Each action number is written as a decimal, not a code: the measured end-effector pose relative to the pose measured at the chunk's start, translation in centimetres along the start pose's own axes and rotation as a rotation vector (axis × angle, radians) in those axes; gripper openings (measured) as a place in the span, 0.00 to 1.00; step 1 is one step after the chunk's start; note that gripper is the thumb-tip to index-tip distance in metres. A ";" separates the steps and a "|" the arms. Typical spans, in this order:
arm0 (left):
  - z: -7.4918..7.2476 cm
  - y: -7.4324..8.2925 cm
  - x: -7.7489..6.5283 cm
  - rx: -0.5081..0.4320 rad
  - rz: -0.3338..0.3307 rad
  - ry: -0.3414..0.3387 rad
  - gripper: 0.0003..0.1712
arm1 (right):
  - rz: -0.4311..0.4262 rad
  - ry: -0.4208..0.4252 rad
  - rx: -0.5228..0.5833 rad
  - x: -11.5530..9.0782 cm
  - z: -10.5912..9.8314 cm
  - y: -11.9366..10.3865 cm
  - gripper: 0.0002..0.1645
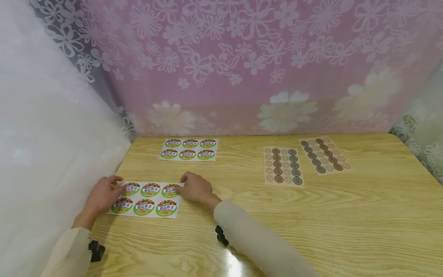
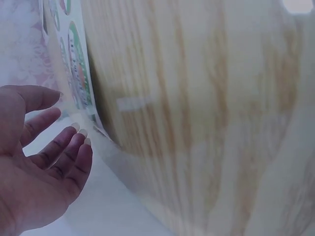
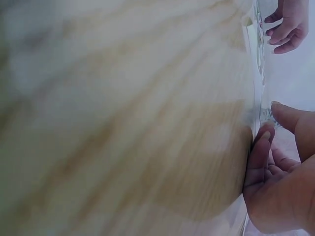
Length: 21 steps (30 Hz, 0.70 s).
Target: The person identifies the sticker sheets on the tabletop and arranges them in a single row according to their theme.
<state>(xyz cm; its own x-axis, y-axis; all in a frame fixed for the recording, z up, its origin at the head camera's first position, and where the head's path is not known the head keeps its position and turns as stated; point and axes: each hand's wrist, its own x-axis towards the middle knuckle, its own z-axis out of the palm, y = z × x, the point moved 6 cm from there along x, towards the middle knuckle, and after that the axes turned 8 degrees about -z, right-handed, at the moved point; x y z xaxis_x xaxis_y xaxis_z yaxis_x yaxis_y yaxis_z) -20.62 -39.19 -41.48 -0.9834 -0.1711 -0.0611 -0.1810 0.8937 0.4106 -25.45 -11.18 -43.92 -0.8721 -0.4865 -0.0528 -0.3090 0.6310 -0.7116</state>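
Left hand (image 1: pixel 104 194) has its fingers loosely bent and spread, gripping nothing, beside the far left corner of a sticker sheet. Right hand (image 1: pixel 197 186) is at the far right corner, fingers bent and thumb over the paper; I cannot tell whether it pinches it. Beneath lies a yellowish wood-grain table (image 1: pixel 328 223), the sheet on its left side, nearer than a matching sheet (image 1: pixel 178 154). The sticker sheet (image 1: pixel 157 198) itself is a white oblong, wider than deep, carrying six round stickers (image 1: pixel 144 207) in two rows of three. All six share one design: a bright green lower part (image 1: pixel 159 211), a mixed-colour fruit picture along the top, and a white band across the middle with dark characters. Below the band sits a small orange mark; the pale lettering under it is too small to read.
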 end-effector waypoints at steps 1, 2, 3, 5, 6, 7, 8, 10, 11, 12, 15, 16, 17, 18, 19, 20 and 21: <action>-0.1 0.1 -0.1 0.002 -0.001 0.007 0.23 | -0.004 -0.007 0.016 0.0 0.0 0.0 0.20; -0.2 0.3 -0.1 0.003 -0.002 0.014 0.23 | -0.007 -0.017 0.034 0.0 -0.1 0.0 0.20; -0.4 0.5 -0.2 0.005 -0.003 0.022 0.23 | -0.013 -0.028 0.057 -0.1 -0.1 0.0 0.20; -0.6 0.8 -0.2 0.006 0.001 0.036 0.22 | -0.026 -0.054 0.105 -0.1 -0.2 0.1 0.21; -0.7 0.9 -0.3 0.002 0.004 0.040 0.22 | -0.036 -0.068 0.131 -0.1 -0.3 0.0 0.21; -0.8 1.0 -0.4 0.000 0.008 0.045 0.22 | -0.047 -0.082 0.160 -0.1 -0.3 0.0 0.21; -0.8 1.1 -0.4 -0.003 0.014 0.046 0.23 | -0.057 -0.099 0.189 -0.1 -0.3 0.0 0.21; -0.9 1.3 -0.5 -0.009 0.027 0.043 0.23 | -0.080 -0.131 0.251 -0.2 -0.5 0.0 0.21; -0.9 1.5 -0.5 -0.013 0.035 0.040 0.23 | -0.089 -0.141 0.281 -0.2 -0.6 0.0 0.21; -0.9 1.7 -0.4 -0.016 0.042 0.036 0.23 | -0.097 -0.149 0.302 -0.2 -0.7 0.1 0.21; -1.1 2.3 -0.2 -0.027 0.061 0.023 0.23 | -0.126 -0.158 0.318 -0.2 -1.2 0.3 0.20; -1.2 2.6 -0.2 -0.032 0.067 0.021 0.23 | -0.137 -0.158 0.316 -0.1 -1.4 0.4 0.19; -1.3 2.8 -0.1 -0.036 0.074 0.019 0.23 | -0.150 -0.161 0.307 -0.2 -1.8 0.3 0.19; -1.4 3.1 0.0 -0.038 0.080 0.016 0.23 | -0.165 -0.168 0.296 -0.2 -2.1 0.3 0.20; -1.4 3.4 0.0 -0.040 0.087 0.012 0.23 | -0.183 -0.175 0.286 -0.3 -2.4 0.2 0.20; -1.5 3.7 0.1 -0.037 0.098 0.011 0.23 | -0.197 -0.185 0.281 -0.4 -2.9 0.1 0.21; -1.6 4.0 0.2 -0.040 0.107 0.007 0.23 | -0.213 -0.194 0.274 -0.5 -3.4 0.0 0.21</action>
<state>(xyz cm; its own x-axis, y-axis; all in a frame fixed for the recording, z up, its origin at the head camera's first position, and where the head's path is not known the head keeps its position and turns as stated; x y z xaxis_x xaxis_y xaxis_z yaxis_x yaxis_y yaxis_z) -21.55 -36.26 -38.41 -0.9969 -0.0784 -0.0081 -0.0736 0.8898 0.4504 -26.30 -8.90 -41.55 -0.7034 -0.7108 0.0029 -0.3393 0.3321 -0.8801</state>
